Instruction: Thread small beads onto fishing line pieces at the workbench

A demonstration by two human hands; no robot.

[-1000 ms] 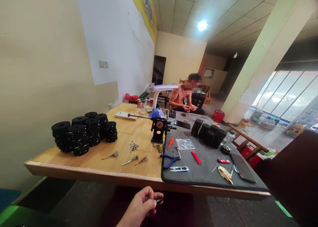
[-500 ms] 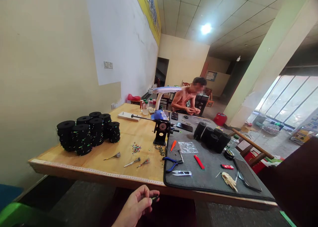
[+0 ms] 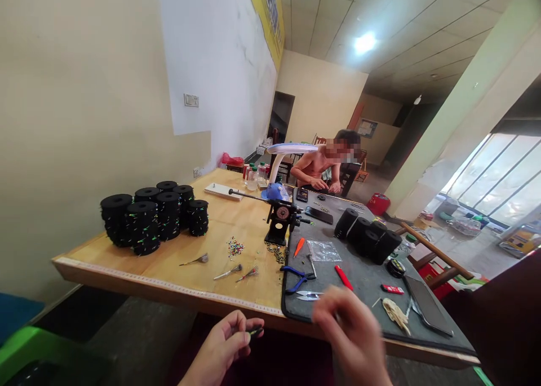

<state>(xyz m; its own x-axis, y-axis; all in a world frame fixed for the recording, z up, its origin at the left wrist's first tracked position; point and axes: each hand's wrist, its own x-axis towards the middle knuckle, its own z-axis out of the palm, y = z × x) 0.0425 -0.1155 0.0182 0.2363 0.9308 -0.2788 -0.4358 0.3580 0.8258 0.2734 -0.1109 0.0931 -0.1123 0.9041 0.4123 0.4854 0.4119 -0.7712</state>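
Observation:
My left hand [image 3: 226, 346] is below the table's front edge, its thumb and fingers pinched on a small dark piece with a yellow-green tint [image 3: 255, 332]; its kind is too small to make out. My right hand [image 3: 353, 332] is raised over the front edge of the grey mat [image 3: 363, 307], blurred, with its fingers curled in. Whatever may be between those fingers is hidden. Behind it lie thread snips [image 3: 307, 296], partly covered, and blue-handled pliers [image 3: 296, 279]. A red stick-like tool [image 3: 343, 276] lies just beyond the hand.
Black spools [image 3: 146, 228] stand at the left, and more spools [image 3: 367, 236] lie on the mat. A black winding device [image 3: 278, 222] stands mid-table by a lamp [image 3: 291, 149]. Small brushes [image 3: 228, 271] and coloured beads [image 3: 235, 247] lie nearby. A co-worker [image 3: 319, 166] sits at the far end.
My right hand has come into view from below, over the mat's front edge. My left hand keeps its pinch and has shifted slightly left and down. The co-worker's hands have moved a little.

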